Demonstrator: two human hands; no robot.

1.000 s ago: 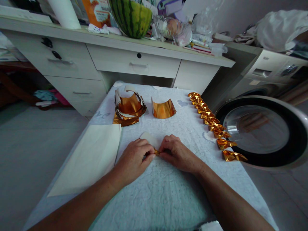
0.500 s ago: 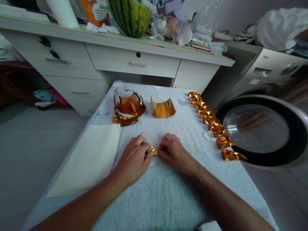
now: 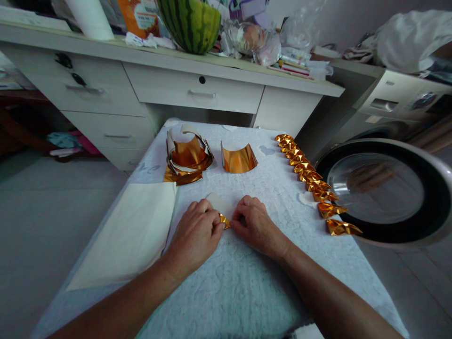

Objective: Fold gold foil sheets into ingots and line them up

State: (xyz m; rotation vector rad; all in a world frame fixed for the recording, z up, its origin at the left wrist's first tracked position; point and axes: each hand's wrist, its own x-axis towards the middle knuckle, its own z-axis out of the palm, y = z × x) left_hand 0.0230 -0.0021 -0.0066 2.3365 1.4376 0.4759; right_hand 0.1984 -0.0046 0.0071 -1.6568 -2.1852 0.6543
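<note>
Between my two hands is a small piece of gold foil paper [image 3: 225,221], its pale back side showing beyond my fingers. My left hand [image 3: 199,230] is closed on its left part, thumb and fingers pressed together. At the other end, the curled fingers and thumb of my right hand [image 3: 256,226] pinch the paper's edge. Most of the piece is hidden by my fingers. Farther back lie a single curved sheet of gold foil paper [image 3: 240,159] and a curled stack of such sheets [image 3: 189,155]. Several folded gold foil pieces [image 3: 307,175] form a row along the right edge.
A large cream sheet of paper [image 3: 130,230] lies on the cloth-covered table [image 3: 243,292] at left. Beyond stands a white desk with drawers [image 3: 197,92], bearing a cut watermelon [image 3: 192,23]. At right, a washing machine door [image 3: 384,190] hangs open beside the table.
Both hands stay in nearly the same place on the gold foil paper. The whole view has shifted very slightly; nothing else has visibly moved.
</note>
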